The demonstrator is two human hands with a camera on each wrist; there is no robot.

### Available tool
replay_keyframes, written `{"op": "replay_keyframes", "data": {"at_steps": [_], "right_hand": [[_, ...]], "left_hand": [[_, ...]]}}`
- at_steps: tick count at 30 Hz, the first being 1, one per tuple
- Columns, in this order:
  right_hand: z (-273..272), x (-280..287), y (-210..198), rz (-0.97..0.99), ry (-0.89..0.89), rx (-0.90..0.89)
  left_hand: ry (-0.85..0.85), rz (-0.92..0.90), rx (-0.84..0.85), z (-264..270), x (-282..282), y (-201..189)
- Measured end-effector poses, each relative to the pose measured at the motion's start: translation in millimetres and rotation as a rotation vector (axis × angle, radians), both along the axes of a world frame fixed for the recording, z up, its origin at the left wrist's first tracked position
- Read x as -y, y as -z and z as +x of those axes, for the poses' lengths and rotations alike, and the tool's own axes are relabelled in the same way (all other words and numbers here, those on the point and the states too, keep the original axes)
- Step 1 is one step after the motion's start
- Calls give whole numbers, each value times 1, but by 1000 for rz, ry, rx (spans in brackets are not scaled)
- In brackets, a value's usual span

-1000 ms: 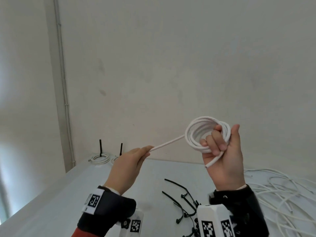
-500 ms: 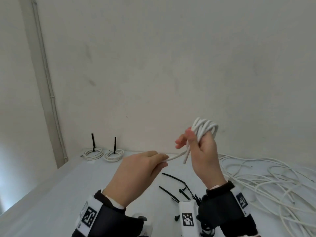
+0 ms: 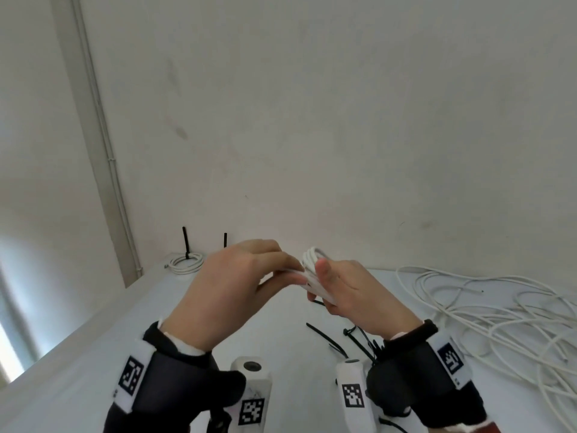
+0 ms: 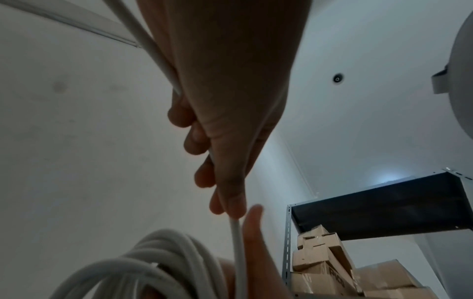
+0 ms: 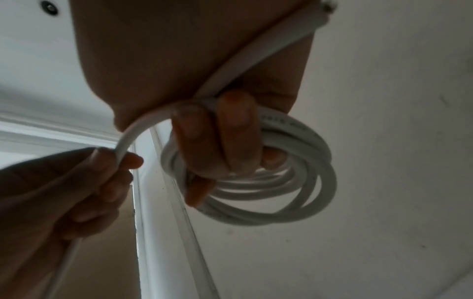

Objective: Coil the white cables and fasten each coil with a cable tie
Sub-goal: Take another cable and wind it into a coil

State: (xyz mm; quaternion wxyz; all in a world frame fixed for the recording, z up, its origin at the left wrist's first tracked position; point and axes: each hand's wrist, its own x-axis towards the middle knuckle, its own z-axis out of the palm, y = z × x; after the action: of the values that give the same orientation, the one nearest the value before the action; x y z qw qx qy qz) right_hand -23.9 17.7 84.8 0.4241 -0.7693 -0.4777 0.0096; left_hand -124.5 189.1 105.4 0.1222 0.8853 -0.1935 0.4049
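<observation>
My right hand [image 3: 340,285] grips a coil of white cable [image 3: 312,259], its fingers [image 5: 230,131] curled through the loops of the white cable coil [image 5: 294,182]. My left hand [image 3: 246,276] pinches the loose tail of the same cable [image 5: 128,141] right beside the coil. In the left wrist view the cable tail [image 4: 236,242] runs down from my fingers [image 4: 227,202] to the coil [image 4: 143,263]. Several black cable ties [image 3: 337,339] lie on the white table [image 3: 93,354] below my hands. A tangle of loose white cables [image 3: 499,317] lies on the right.
A tied coil [image 3: 185,262] with an upright black tie sits at the table's far left corner; a second black tie [image 3: 225,240] stands next to it, its coil hidden behind my left hand. A wall is close behind. A metal shelf with cardboard boxes [image 4: 332,273] shows in the left wrist view.
Both hands have come down and together. The left hand has slid along the tail up to the coil, and the coil is now turned edge-on in my right hand.
</observation>
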Motion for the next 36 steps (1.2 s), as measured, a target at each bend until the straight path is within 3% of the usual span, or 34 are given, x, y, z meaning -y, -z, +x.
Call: {"op": "replay_keyframes", "data": {"at_steps": [5, 9, 15, 21, 24, 28, 33, 36], "right_hand": [[-14, 8, -13, 58, -181, -221], [-15, 15, -17, 163, -245, -333], [-20, 11, -17, 496, -327, -438], [-25, 10, -20, 665, -364, -461], [-26, 7, -20, 757, -351, -482], [-23, 9, -28, 998, -263, -569], [-17, 24, -40, 1186, -50, -557], [-10, 27, -37, 1178, -49, -521]], "left_hand": [[69, -119, 46, 2, -7, -1], [139, -391, 67, 9, -9, 4], [270, -739, -47, 20, 19, 14], [355, -908, -161, 21, 30, 17], [349, -890, -213, 19, 37, 18], [192, -795, -226, 30, 35, 28], [-86, -301, -205, 43, 31, 47], [-162, -85, -258, 36, 43, 45]]}}
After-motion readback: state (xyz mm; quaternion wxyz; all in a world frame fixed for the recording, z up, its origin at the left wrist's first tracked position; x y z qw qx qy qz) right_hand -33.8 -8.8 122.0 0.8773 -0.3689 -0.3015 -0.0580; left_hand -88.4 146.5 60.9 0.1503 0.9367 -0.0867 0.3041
